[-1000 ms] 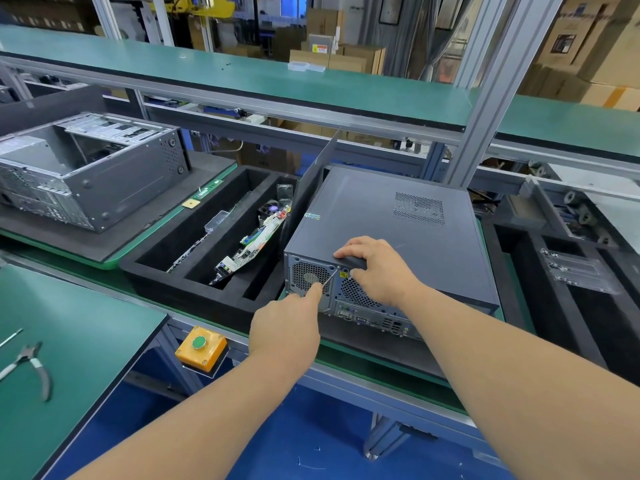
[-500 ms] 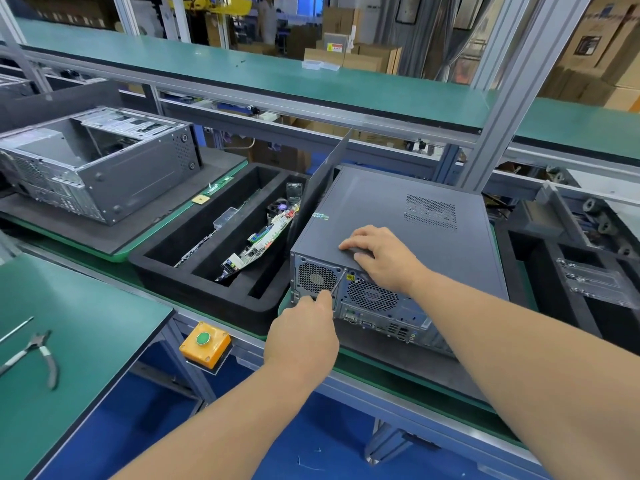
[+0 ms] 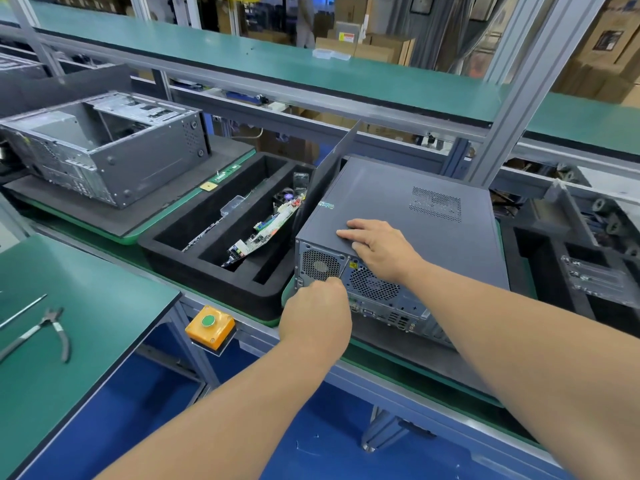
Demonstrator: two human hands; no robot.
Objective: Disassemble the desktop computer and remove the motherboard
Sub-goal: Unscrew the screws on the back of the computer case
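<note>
Your left hand (image 3: 317, 315) is curled around a thin metal tool, probably a screwdriver (image 3: 343, 270), whose shaft slants up from your fingers to the rear panel of the desktop computer (image 3: 398, 216); its tip meets the panel between the two round fan grilles, close under the top edge. Your right hand (image 3: 377, 245) lies on the near edge of the computer's dark grey side cover, fingers straight and pointing left, pressing down and holding nothing, just above the spot where the tool touches. That computer lies on its side on a dark foam pad on the green conveyor, straight ahead of you, its port panel facing you and its vented cover facing up, so both hands meet at its near left corner. Just left of it sits a black foam tray (image 3: 207, 268) with long compartments; a removed circuit board (image 3: 263, 233) leans tilted in one of them. Farther left, on another foam pad, rests a stripped metal chassis (image 3: 104, 154), open at the top. On the green bench at your near left lie a pair of pliers (image 3: 45, 330) and a thin rod beside them. A yellow box with a green button (image 3: 209, 325) is fixed under the conveyor's near rail.
</note>
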